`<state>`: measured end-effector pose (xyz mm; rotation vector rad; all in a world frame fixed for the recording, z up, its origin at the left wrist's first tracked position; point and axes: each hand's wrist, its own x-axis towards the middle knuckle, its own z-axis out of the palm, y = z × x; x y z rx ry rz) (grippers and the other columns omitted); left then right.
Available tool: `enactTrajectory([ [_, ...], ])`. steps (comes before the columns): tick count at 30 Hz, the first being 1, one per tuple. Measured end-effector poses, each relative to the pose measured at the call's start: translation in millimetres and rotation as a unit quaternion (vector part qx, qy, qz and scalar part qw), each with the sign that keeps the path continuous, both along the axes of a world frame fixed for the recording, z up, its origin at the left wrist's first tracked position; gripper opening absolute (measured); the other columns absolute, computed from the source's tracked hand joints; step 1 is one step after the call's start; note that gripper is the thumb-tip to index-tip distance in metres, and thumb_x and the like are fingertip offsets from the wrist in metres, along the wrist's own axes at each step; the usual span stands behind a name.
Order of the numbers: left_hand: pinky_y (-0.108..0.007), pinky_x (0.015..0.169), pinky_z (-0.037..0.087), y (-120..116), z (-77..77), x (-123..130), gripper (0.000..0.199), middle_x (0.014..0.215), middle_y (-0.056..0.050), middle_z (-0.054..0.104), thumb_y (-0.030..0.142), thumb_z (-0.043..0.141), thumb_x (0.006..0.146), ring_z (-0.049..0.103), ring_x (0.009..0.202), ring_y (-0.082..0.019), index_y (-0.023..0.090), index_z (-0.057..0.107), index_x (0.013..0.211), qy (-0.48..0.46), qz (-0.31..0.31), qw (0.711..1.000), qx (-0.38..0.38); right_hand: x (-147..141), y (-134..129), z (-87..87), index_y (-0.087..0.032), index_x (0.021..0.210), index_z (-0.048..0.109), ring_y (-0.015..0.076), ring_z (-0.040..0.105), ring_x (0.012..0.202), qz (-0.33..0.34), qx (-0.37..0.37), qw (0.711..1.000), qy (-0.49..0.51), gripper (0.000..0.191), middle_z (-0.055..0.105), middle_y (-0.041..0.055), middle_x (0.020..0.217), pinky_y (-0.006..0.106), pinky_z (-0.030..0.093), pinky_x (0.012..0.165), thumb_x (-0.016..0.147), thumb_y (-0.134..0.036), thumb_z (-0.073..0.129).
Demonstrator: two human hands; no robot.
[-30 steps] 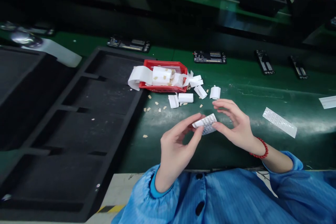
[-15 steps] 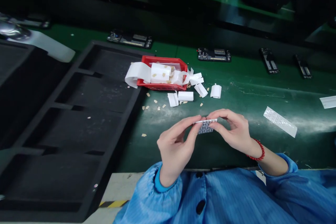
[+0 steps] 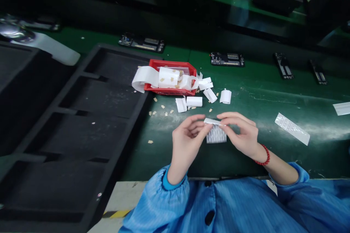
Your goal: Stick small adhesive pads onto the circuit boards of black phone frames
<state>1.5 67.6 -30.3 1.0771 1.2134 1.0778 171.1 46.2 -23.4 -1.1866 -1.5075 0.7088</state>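
A small sticker sheet (image 3: 216,134) with a grey-and-white pattern and a folded white top edge hangs between my hands, above the green bench. My left hand (image 3: 190,133) pinches its upper left corner between thumb and fingers. On the other side, my right hand (image 3: 240,129) grips the upper right corner, thumb underneath. Beyond my hands lie curled white paper pieces (image 3: 194,101) and several tiny tan bits. A red bin (image 3: 171,91) behind them holds crumpled white backing paper (image 3: 168,76).
Black compartment trays (image 3: 82,131) fill the left side. Circuit boards (image 3: 227,59) lie in a row along the back of the bench. Another patterned sheet (image 3: 292,129) rests at right, with a white strip (image 3: 341,108) farther out. A white-handled object (image 3: 56,47) stands back left.
The sheet has tilted so more of its patterned face shows, with its top edge folded over. My left hand has turned more upright and shifted slightly right.
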Motion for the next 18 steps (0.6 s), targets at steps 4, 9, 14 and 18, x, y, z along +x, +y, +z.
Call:
enactTrajectory([
  [4, -0.022, 0.063, 0.060, 1.2, 7.7, -8.6, 0.012, 0.076, -0.004, 0.080, 0.028, 0.083, 0.074, 0.074, 0.066, -0.016, 0.018, 0.079, 0.080, 0.034, -0.032, 0.999, 0.023, 12.6, 11.5, 10.6, -0.017, 0.085, 0.070, 0.0178, 0.077, 0.096, 0.154, -0.162, 0.970, 0.090, 0.037, 0.078, 0.0118, 0.109, 0.029, 0.063, 0.080, 0.101, -0.048, 0.057],
  [9, -0.023, 0.060, 0.057, 4.7, 24.1, -19.4, 0.012, 0.074, -0.003, 0.079, 0.023, 0.083, 0.072, 0.070, 0.062, -0.016, 0.022, 0.084, 0.084, 0.043, -0.113, 0.991, 0.052, 21.4, 37.5, 21.7, -0.016, 0.107, 0.068, 0.0122, 0.072, 0.084, 0.280, -0.289, 0.905, 0.136, 0.029, 0.075, 0.0070, 0.100, 0.024, 0.060, 0.076, 0.096, -0.042, 0.068],
  [14, -0.022, 0.054, 0.054, 7.8, 35.2, -28.5, 0.012, 0.066, -0.003, 0.075, 0.023, 0.081, 0.075, 0.066, 0.057, -0.015, 0.020, 0.084, 0.086, 0.015, -0.183, 0.982, 0.034, 25.8, 49.9, 34.0, -0.015, 0.088, 0.069, 0.0107, 0.069, 0.082, 0.358, -0.305, 0.876, 0.110, 0.021, 0.072, 0.0029, 0.090, 0.025, 0.058, 0.081, 0.093, -0.035, 0.072],
  [18, -0.024, 0.059, 0.057, 8.4, 38.5, -32.5, 0.012, 0.078, -0.005, 0.080, 0.024, 0.081, 0.075, 0.070, 0.064, -0.017, 0.022, 0.084, 0.086, 0.033, -0.187, 0.981, 0.031, 30.0, 52.9, 39.8, -0.015, 0.087, 0.065, 0.0114, 0.069, 0.086, 0.397, -0.329, 0.849, 0.114, 0.020, 0.071, 0.0052, 0.097, 0.026, 0.059, 0.082, 0.091, -0.033, 0.073],
])
